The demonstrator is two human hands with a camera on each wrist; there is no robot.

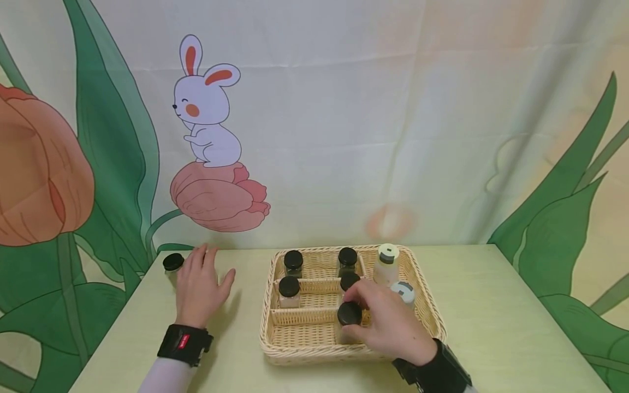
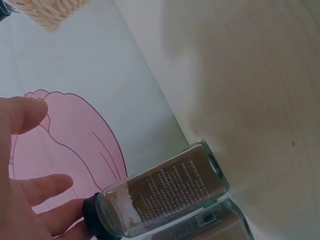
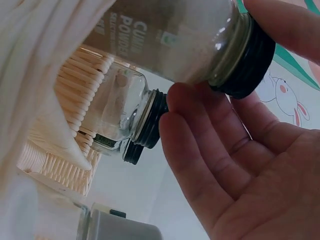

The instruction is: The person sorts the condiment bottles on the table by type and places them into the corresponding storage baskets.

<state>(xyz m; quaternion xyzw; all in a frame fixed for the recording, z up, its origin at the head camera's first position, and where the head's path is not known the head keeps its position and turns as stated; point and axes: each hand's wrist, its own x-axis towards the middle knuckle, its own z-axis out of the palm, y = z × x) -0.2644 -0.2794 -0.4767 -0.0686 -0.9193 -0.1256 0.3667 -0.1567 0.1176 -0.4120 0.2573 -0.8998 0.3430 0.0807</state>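
My right hand [image 1: 390,322] pinches the black cap of a glass cumin powder jar [image 3: 170,42] between thumb and fingers. This jar stands upright at the front compartment of a woven basket [image 1: 266,327]; its base is partly hidden by the hand. At the table's back left, my left hand [image 1: 199,286] is beside a black-capped spice jar [image 1: 173,263]. In the left wrist view, two jars of brownish powder stand side by side, the nearer jar [image 2: 167,195] and a second jar [image 2: 205,226]. The left fingers are spread loosely, the lower ones against the nearer cap.
Inside the basket, black-capped jars [image 1: 293,261] [image 1: 289,288] stand on the left, with others [image 1: 347,257] [image 1: 350,280] towards the middle. Pale-capped bottles [image 1: 387,267] [image 1: 404,293] occupy the right compartment. A printed curtain [image 1: 319,136] hangs behind the table [image 1: 491,316].
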